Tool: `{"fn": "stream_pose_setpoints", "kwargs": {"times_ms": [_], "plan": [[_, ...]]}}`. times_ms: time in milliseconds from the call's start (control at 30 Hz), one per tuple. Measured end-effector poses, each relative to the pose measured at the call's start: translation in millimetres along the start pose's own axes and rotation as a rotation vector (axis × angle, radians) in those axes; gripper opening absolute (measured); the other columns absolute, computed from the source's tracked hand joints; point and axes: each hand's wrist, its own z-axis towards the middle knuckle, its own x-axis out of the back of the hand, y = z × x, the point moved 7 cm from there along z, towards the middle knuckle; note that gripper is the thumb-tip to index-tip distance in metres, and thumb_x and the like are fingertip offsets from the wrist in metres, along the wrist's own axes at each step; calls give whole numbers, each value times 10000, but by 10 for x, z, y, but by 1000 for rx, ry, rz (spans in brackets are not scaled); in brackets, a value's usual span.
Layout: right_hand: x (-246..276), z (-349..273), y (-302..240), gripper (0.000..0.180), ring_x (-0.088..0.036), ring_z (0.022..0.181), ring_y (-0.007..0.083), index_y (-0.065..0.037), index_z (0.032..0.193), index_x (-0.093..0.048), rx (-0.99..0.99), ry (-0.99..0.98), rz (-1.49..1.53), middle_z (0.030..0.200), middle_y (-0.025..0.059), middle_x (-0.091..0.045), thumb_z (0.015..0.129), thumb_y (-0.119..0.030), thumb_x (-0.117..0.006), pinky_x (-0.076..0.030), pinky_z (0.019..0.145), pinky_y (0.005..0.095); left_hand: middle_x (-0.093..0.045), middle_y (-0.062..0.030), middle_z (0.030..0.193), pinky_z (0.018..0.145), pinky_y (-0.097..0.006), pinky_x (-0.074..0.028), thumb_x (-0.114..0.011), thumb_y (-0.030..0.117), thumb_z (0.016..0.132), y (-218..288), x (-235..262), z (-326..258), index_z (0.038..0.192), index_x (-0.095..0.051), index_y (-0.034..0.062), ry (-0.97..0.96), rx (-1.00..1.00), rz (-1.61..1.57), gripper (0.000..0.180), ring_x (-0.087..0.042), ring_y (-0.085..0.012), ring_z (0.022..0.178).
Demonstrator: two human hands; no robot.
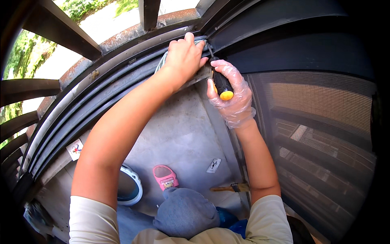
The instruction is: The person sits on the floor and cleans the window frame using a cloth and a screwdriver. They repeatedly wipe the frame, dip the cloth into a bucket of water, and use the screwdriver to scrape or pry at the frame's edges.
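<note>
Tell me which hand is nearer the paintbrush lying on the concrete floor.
Right. The gloved right hand, gripping a black-and-yellow screwdriver, is above the wooden-handled paintbrush; the bare left hand is farther up-left.

Location: a home balcony or window ledge. Landmark: the sliding window track (101, 87). Beyond it, dark metal railing bars (61, 28) front sunlit greenery. Right of it stands an insect screen (321, 134). Below it, a pink child's shoe (165, 177) lies on the concrete floor (183, 134).

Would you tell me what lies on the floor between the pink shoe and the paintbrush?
In the head view, a small white card lies on the concrete between the pink shoe and the paintbrush.
</note>
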Motion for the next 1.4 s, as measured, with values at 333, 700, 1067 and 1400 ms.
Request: {"fn": "stream_pose_setpoints", "kwargs": {"times_ms": [333, 700, 1067, 1400], "plan": [[196, 428, 187, 199, -606, 780, 130, -39, 916, -608, -360, -25, 43, 857, 61, -624, 745, -66, -708, -495, 742, 260, -525, -120, 933, 707, -350, -484, -617, 400, 820, -48, -24, -61, 1158, -590, 144, 26, -59, -62, 425, -620, -251, 786], [24, 594, 277, 301, -628, 700, 146, -44, 964, -612, -492, -209, 114, 914, 72, -660, 742, -179, -764, -519, 695, 275, -535, -129, 992, 725, -357, -509, -679, 314, 779, -63, -28, -50, 1178, -562, 111, -10, 4, -74, 463, -626, -275, 829], [-128, 848, 197, 228, -621, 621, 95, -7, 910, -615, -399, -216, 59, 713, 51, -631, 777, -156, -724, -518, 596, 220, -499, -136, 1103, 825, -375, -493, -677, 297, 792, -97, -51, -33, 1228, -569, 186, -152, 16, -146, 463, -601, -283, 946], [-69, 772, 243, 208, -638, 646, 111, -5, 932, -605, -517, -246, 117, 781, 57, -636, 788, -113, -710, -529, 615, 217, -494, -131, 1090, 819, -368, -491, -674, 301, 785, -156, -42, -76, 1229, -570, 174, -68, 21, -194, 473, -595, -268, 935]]}}
